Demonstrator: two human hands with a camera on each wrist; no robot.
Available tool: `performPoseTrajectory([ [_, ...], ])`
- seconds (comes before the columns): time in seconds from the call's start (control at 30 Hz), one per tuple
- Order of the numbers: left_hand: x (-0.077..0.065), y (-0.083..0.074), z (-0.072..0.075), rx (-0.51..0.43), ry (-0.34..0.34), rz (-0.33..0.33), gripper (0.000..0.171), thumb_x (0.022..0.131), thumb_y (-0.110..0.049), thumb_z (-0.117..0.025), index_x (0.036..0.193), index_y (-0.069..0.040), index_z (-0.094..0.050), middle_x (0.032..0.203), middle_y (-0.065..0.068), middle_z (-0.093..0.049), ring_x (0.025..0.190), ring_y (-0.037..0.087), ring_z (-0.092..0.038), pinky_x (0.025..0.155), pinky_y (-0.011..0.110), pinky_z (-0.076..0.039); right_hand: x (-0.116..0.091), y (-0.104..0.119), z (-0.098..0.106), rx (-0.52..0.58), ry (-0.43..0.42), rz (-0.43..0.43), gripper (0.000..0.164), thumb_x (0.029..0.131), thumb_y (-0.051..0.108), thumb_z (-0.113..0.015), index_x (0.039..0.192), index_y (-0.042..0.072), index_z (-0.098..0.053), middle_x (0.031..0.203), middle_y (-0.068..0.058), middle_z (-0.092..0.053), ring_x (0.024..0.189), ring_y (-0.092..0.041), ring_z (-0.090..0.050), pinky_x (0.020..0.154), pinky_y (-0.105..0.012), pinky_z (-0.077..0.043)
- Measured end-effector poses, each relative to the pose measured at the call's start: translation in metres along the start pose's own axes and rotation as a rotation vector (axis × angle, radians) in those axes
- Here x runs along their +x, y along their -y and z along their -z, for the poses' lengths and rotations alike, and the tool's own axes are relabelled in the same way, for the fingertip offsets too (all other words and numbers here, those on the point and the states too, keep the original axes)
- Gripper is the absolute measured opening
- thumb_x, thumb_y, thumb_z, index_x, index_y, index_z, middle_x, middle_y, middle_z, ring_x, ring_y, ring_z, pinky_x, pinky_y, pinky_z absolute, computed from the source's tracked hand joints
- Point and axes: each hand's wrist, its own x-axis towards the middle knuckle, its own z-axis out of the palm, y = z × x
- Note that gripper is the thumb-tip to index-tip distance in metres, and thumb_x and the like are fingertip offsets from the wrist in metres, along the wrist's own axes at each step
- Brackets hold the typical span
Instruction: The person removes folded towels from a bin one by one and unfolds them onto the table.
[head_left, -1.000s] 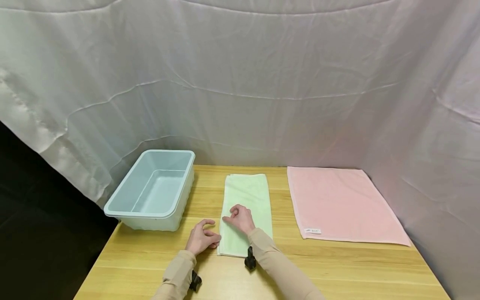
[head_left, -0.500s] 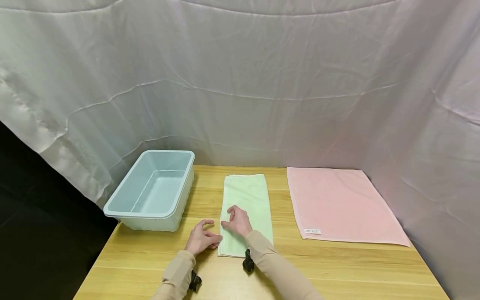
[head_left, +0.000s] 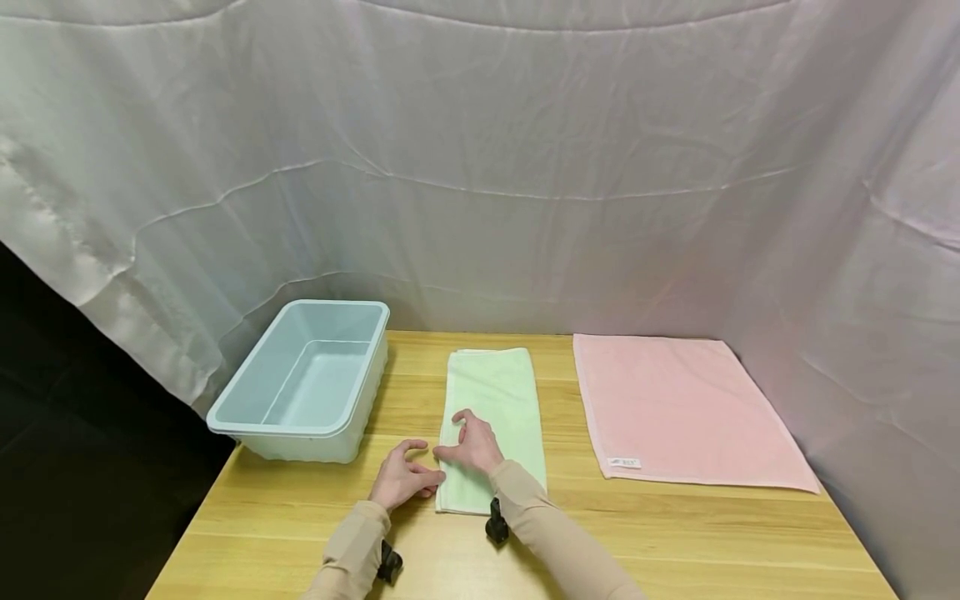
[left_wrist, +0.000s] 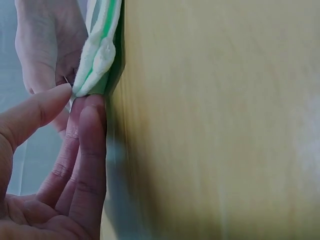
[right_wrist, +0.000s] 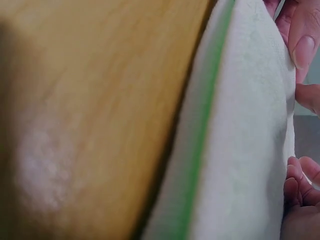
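A folded pale green towel (head_left: 498, 392) lies lengthwise in the middle of the table. My left hand (head_left: 403, 477) pinches its near left edge; in the left wrist view the thumb (left_wrist: 42, 111) is on one side of the layers and the fingers (left_wrist: 90, 155) on the other. My right hand (head_left: 474, 445) is over the left half of the towel, its thumb reaching the left edge just beyond the left hand, with thumb and index finger apart. In the right wrist view curled fingers (right_wrist: 295, 185) show behind the towel's layered edge (right_wrist: 250, 130), which hides part of them.
A light blue plastic tub (head_left: 351, 429) stands at the back left. To the right a pink towel (head_left: 682, 408) is spread flat, with a white label on its near left corner. Grey curtains (head_left: 480, 167) close off the back and sides of the wooden table (head_left: 675, 542).
My right hand has shifted slightly nearer and to the left, and its thumb now reaches the green towel's left edge. The left hand has stayed almost still.
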Motion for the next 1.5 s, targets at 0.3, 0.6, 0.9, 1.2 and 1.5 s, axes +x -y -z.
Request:
performPoseTrajectory([
  [0.3,0.000,0.000,0.000,-0.044,0.021,0.018,0.071,0.081,0.001,-0.079,0.140,0.010,-0.041,0.085,0.020,-0.075,0.070,0.023,-0.074,0.064,0.037,-0.064,0.002,-0.001,0.002,-0.011,0.031,0.042,0.055,0.076,0.017,-0.079,0.125,0.004,-0.057,0.074,0.003,-0.048,0.061,-0.010,-0.042,0.054,-0.020,-0.033],
  [0.6,0.000,0.000,-0.001,-0.053,0.023,0.027,0.070,0.081,0.001,-0.078,0.140,0.009,-0.041,0.086,0.020,-0.075,0.069,0.020,-0.073,0.064,0.035,-0.064,0.000,-0.001,0.008,0.018,0.040,0.054,0.048,0.079,0.013,-0.074,0.123,0.001,-0.059,0.071,0.004,-0.050,0.058,-0.009,-0.043,0.055,-0.019,-0.036],
  [0.9,0.002,0.000,-0.002,-0.052,0.011,0.038,0.068,0.082,-0.001,-0.078,0.139,0.009,-0.043,0.084,0.019,-0.075,0.065,0.018,-0.072,0.062,0.033,-0.064,0.000,-0.002,0.007,0.028,-0.002,0.063,0.034,0.079,0.005,-0.071,0.111,-0.003,-0.065,0.071,0.000,-0.057,0.059,-0.006,-0.045,0.057,-0.019,-0.038],
  [1.2,0.012,0.000,-0.005,-0.038,-0.048,0.026,0.058,0.087,-0.003,-0.073,0.137,0.009,-0.045,0.083,0.022,-0.073,0.059,0.016,-0.070,0.059,0.033,-0.063,0.001,-0.006,0.004,0.043,-0.084,0.071,0.017,0.080,0.002,-0.067,0.096,-0.003,-0.069,0.071,-0.006,-0.064,0.061,-0.005,-0.050,0.060,-0.020,-0.044],
  [1.5,0.031,-0.006,-0.011,0.038,-0.121,-0.005,0.056,0.088,-0.005,-0.073,0.136,0.008,-0.048,0.092,0.024,-0.072,0.064,0.018,-0.069,0.060,0.033,-0.062,0.002,-0.003,0.006,0.055,-0.156,-0.008,0.007,0.083,0.004,-0.068,0.088,0.003,-0.073,0.076,-0.007,-0.071,0.065,-0.007,-0.056,0.061,-0.022,-0.047],
])
